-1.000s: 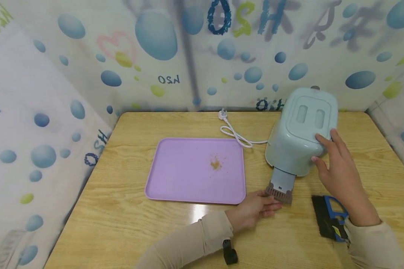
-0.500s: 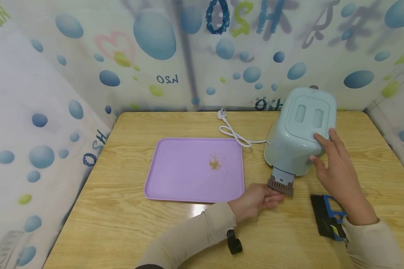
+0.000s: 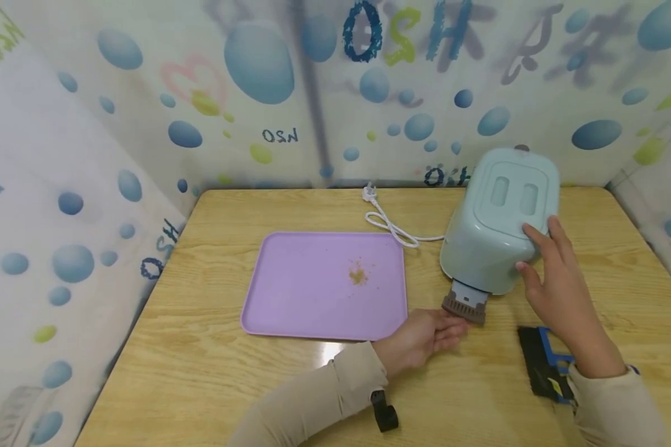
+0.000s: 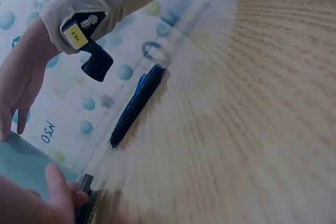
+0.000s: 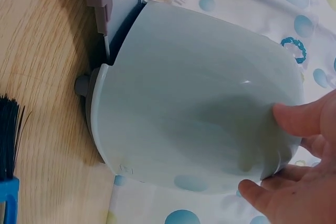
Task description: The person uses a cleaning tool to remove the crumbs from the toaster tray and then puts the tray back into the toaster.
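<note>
A pale green toaster point(image 3: 486, 254) stands at the right of the table, its lid marked by two oblong recesses. From its near side juts the crumb tray point(image 3: 468, 294), a grey plate with a slotted brown end. My left hand point(image 3: 420, 340) is at that brown end, fingers fairly straight and touching its underside. With thumb and fingers spread over the near right corner, my right hand point(image 3: 565, 301) holds the toaster. The right wrist view shows the thumb on the toaster's wall point(image 5: 194, 93) and fingers around its edge.
A purple tray point(image 3: 302, 310) with brown crumbs point(image 3: 358, 275) lies left of the toaster. The white cord and plug point(image 3: 369, 193) curl behind it. Beside my right forearm is a blue brush point(image 3: 537, 360) with black bristles. Patterned walls border the table.
The crumb tray has slid farther into the toaster, its brown end now closer to the body. My left hand moved with it, then drew back slightly. My right hand has stayed on the toaster.
</note>
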`<action>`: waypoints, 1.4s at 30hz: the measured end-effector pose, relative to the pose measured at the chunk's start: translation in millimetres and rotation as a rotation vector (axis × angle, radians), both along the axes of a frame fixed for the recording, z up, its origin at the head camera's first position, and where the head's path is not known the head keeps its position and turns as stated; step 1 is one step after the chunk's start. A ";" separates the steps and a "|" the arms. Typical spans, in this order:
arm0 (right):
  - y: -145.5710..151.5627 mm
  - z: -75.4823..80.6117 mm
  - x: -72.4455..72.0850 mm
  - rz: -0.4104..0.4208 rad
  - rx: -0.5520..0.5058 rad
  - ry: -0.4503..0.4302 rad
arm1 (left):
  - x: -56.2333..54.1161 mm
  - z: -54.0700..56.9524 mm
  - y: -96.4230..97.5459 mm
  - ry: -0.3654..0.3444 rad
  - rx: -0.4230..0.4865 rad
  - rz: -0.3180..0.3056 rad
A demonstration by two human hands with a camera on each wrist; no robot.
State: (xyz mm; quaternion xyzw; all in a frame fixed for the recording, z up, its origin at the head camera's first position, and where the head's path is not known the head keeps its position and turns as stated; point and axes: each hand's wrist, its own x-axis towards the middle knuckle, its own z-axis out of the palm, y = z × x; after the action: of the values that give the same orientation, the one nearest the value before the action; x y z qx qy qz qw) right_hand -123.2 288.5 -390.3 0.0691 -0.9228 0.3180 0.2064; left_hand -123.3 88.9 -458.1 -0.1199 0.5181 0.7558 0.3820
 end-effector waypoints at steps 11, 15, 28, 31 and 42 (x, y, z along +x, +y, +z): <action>0.5 -8.6 -0.8 0.010 0.023 0.060 | -7.0 3.3 6.6 0.046 0.016 0.031; 0.8 -9.2 -0.3 0.008 0.058 0.059 | -10.2 4.5 9.1 0.037 0.058 0.025; -2.6 -11.3 2.3 -0.072 0.186 0.137 | -13.5 13.1 15.1 0.063 0.089 0.035; -6.3 -13.1 1.1 -0.114 0.165 0.154 | -16.5 16.5 16.6 0.078 0.102 0.039; -12.5 -17.2 -5.1 -0.181 0.157 0.212 | -27.1 15.9 22.2 0.072 0.118 0.093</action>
State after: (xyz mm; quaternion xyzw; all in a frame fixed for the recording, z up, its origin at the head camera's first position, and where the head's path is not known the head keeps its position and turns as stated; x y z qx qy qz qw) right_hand -128.4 276.1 -407.5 0.0347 -0.9203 0.2156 0.3246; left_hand -150.3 111.1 -442.2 -0.0941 0.4798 0.8058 0.3340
